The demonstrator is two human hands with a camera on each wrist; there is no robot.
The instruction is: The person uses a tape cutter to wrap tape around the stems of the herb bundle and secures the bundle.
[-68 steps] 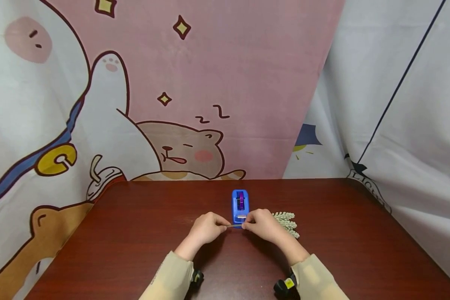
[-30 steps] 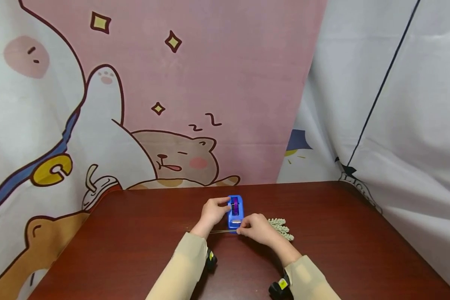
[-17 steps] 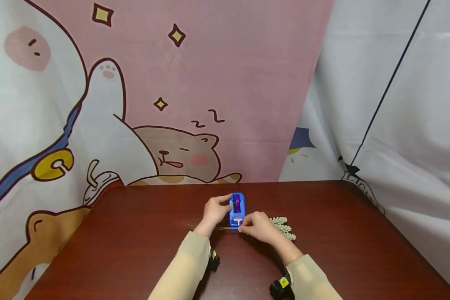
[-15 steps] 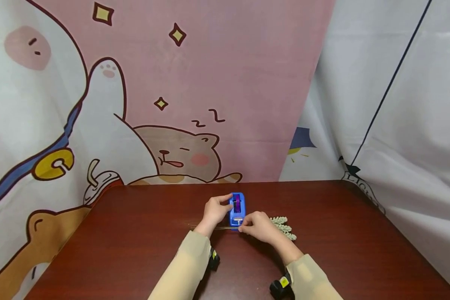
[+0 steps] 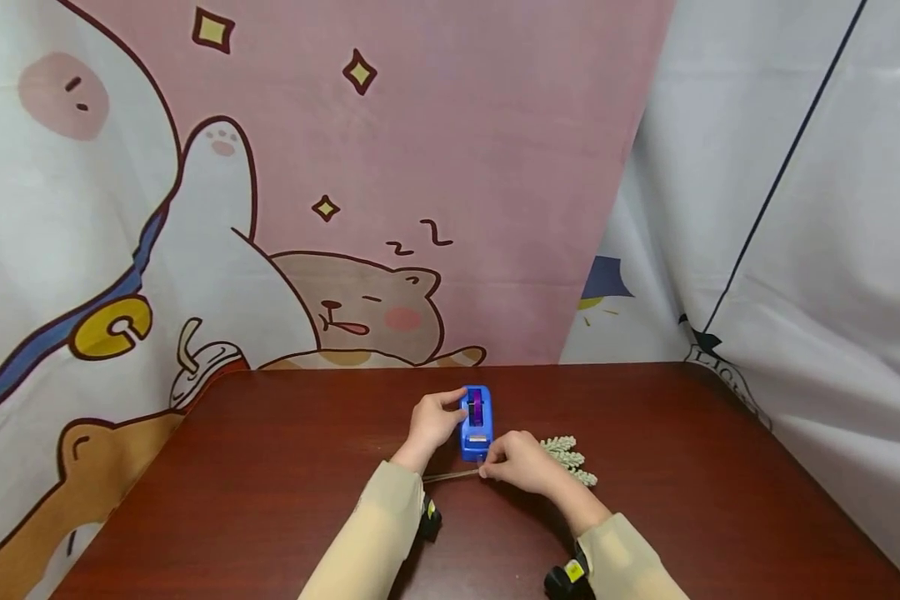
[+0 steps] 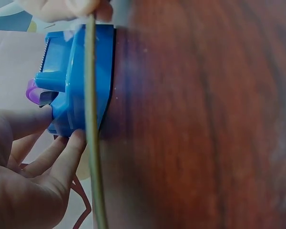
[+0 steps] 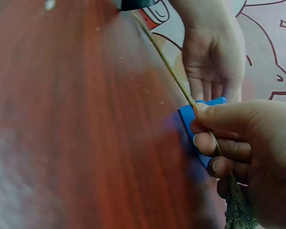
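Observation:
My left hand (image 5: pixel 430 423) grips the side of a blue tape dispenser (image 5: pixel 476 425) with a purple tape core, thumb and fingers on either side of its body. The dispenser's toothed cutting edge (image 6: pixel 45 56) shows in the left wrist view. Between thumb and fingers, my right hand (image 5: pixel 523 461) pinches a thin tan stem (image 7: pixel 169 67) just in front of the dispenser. Pale green, wheat-like heads (image 5: pixel 566 458) stick out beyond that hand. Leftward the stem runs past my left wrist. A short clear strip shows between the dispenser's front and my right fingertips.
The dark red-brown wooden table (image 5: pixel 285 500) reaches back to a cartoon-printed cloth (image 5: pixel 510 208). A white cloth (image 5: pixel 795 250) hangs along the right side. Black wrist cameras sit under both sleeves.
My left hand has let go of the stem and moved forward to the dispenser's side. Most recently, my right hand has drawn the stem slightly back towards me, off the dispenser's front.

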